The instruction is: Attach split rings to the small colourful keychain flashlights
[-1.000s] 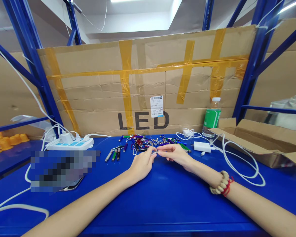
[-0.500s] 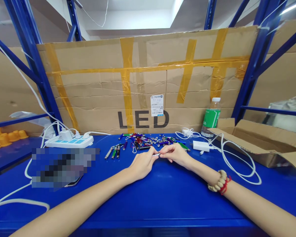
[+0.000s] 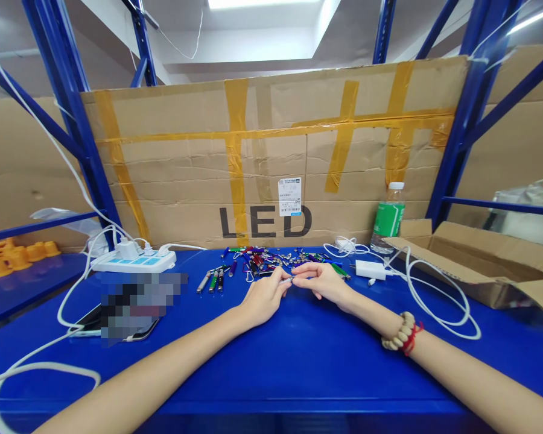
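Between my two hands, above the blue table, is a small silver metal tube (image 3: 286,280), mostly covered by fingers. My left hand (image 3: 262,299) pinches it from the left. My right hand (image 3: 324,284) closes thumb and index finger on its right end, the other fingers loosely bent. Just beyond lies a pile of small metal parts (image 3: 259,260) in blue, purple, red and silver, with some clips among them. Left of the pile, three slim tubes (image 3: 213,281), silver, green and black, lie side by side with metal ends. Green tubes (image 3: 341,270) lie behind my right hand.
A power strip (image 3: 140,261) with plugs and a phone-like device (image 3: 150,331), partly blurred, sit at left. To the right are a white charger (image 3: 370,269), looped cable (image 3: 468,307), a green-labelled bottle (image 3: 388,220) and an open carton (image 3: 479,283). A large cardboard sheet (image 3: 185,175) stands behind.
The camera view has shifted slightly. Both hands stay together at the silver tube, and my right fingers have moved a little at its end.
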Action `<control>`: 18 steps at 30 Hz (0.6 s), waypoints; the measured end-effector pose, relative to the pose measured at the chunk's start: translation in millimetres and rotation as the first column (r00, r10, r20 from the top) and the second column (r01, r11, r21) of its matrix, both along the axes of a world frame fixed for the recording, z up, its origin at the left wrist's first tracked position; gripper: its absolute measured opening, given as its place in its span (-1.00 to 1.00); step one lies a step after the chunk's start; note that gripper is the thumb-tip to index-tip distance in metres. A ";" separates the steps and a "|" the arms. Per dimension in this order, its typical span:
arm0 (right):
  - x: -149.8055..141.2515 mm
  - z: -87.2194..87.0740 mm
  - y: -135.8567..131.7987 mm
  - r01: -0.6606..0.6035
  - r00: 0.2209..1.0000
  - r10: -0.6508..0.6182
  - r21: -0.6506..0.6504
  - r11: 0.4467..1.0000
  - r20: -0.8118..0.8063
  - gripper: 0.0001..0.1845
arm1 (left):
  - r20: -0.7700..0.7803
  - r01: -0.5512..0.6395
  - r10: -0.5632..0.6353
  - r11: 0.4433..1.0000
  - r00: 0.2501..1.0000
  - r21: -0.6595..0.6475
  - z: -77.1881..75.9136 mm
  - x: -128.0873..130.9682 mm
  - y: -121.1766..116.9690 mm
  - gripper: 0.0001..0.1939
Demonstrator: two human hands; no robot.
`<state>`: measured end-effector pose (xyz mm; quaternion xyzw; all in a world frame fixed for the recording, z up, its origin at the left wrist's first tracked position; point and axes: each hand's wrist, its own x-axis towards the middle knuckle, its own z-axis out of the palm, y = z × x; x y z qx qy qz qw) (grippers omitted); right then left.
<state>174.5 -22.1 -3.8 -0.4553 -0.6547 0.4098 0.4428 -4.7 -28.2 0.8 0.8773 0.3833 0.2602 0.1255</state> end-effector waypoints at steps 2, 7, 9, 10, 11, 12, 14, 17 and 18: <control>0.2 -0.1 0.7 0.008 1.000 -0.008 -0.008 1.000 -0.016 -0.49 | 0.002 -0.005 0.005 1.000 1.000 -0.001 0.6 0.5 -0.1 -0.81; -0.7 1.6 -1.0 -0.001 1.000 0.001 -0.004 1.000 -0.023 -0.52 | -0.019 -0.015 0.015 1.000 1.000 -0.005 1.0 1.0 -0.3 -0.76; -1.0 2.2 -1.7 -0.010 1.000 0.010 0.000 1.000 -0.023 -0.53 | -0.020 -0.012 0.012 1.000 1.000 -0.001 1.2 0.8 -0.4 -0.75; -1.1 2.4 -1.9 -0.012 1.000 0.012 0.006 1.000 -0.024 -0.53 | -0.019 -0.008 0.008 1.000 1.000 0.002 1.4 0.7 -0.6 -0.75; -1.1 2.5 -2.0 -0.013 1.000 0.014 0.016 1.000 -0.023 -0.54 | -0.020 -0.002 0.002 1.000 1.000 0.004 1.6 0.6 -0.8 -0.74; -1.1 2.5 -1.9 -0.016 1.000 0.016 0.030 0.999 -0.020 -0.55 | -0.022 0.002 -0.002 1.000 1.000 0.005 1.8 0.5 -1.0 -0.74; -1.1 2.3 -1.6 -0.015 1.000 0.015 0.060 0.998 -0.009 -0.57 | -0.031 0.007 -0.007 1.000 1.000 0.001 2.2 0.5 -1.3 -0.73; -1.6 2.3 -1.3 -0.004 1.000 0.004 0.084 0.996 0.000 -0.58 | -0.042 0.009 -0.009 1.000 0.999 -0.004 2.0 0.7 -1.3 -0.72; -1.9 2.5 -1.4 -0.001 1.000 0.001 0.086 0.996 -0.002 -0.58 | -0.044 0.009 -0.009 1.000 0.999 -0.001 1.8 0.7 -1.2 -0.72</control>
